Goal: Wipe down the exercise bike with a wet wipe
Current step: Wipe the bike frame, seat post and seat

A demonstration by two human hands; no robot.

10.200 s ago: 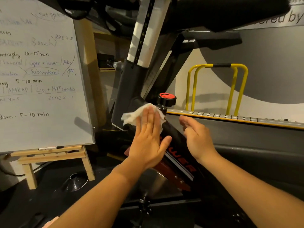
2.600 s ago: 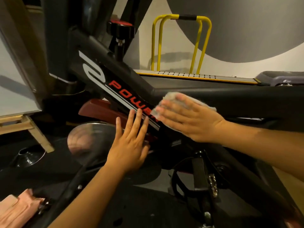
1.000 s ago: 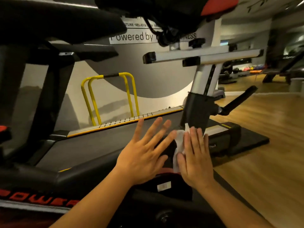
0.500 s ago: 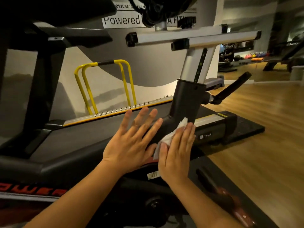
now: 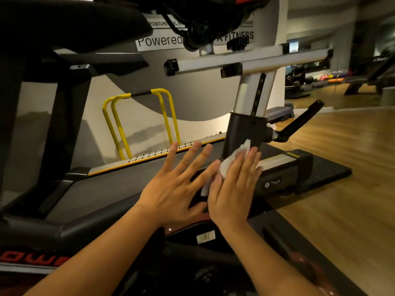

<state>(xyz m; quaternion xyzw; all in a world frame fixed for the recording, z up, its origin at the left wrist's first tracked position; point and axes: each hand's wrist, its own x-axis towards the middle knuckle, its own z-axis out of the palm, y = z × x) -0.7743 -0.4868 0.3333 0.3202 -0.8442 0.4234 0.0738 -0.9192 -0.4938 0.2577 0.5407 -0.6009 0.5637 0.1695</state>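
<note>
While your right hand lies flat, fingers straight and together, it presses the white wet wipe against the black frame of the exercise bike, at the foot of the dark sleeve that carries the silver seat post. Your left hand is just beside it, fingers spread wide and holding nothing. Whether it touches the frame, you cannot tell. A treadmill stands behind.

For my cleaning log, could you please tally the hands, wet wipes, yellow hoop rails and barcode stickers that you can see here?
hands: 2 (left hand, right hand)
wet wipe: 1
yellow hoop rails: 2
barcode sticker: 1
Total: 6
</note>
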